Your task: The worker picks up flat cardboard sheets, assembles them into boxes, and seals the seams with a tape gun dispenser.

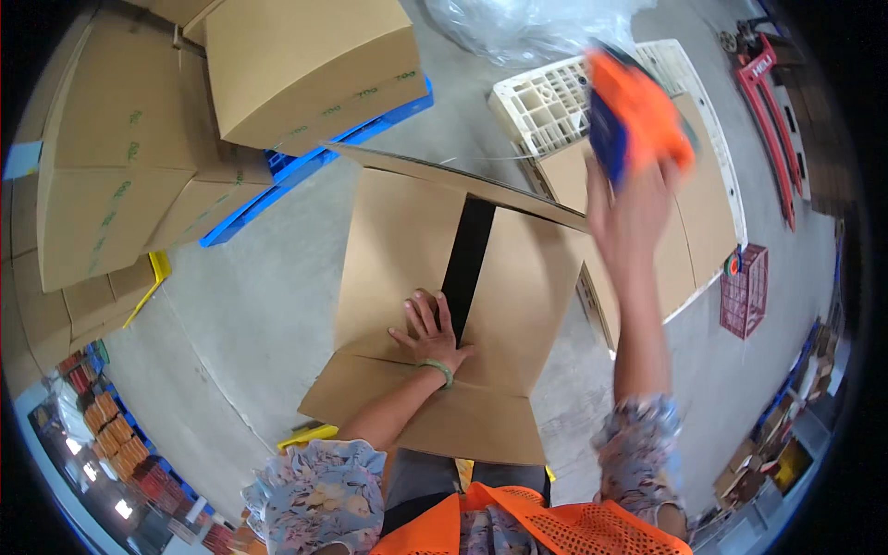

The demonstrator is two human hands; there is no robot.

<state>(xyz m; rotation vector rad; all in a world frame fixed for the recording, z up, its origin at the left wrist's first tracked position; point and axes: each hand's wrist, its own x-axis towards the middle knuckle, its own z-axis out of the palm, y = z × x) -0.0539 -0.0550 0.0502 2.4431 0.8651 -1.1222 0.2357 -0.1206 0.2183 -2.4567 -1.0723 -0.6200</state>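
A brown cardboard box (402,231) stands in front of me. Two of its flaps are folded inward with a dark strip between them, while the far flap and the near flap stick outward. My left hand (433,335) lies on the folded flaps beside the dark gap, fingers spread. Raised at the upper right, my right hand (638,208) grips an orange and blue tape dispenser (643,111), which motion blurs. It hangs in the air beyond the box, above flat cardboard.
Large cartons (314,74) sit on a blue pallet (240,217) at the left. Flat cardboard sheets (698,194) lie on a white pallet (541,111) at the right. Behind are clear plastic film (518,28) and a red pallet jack (770,120). A dark red crate (745,301) is farther right.
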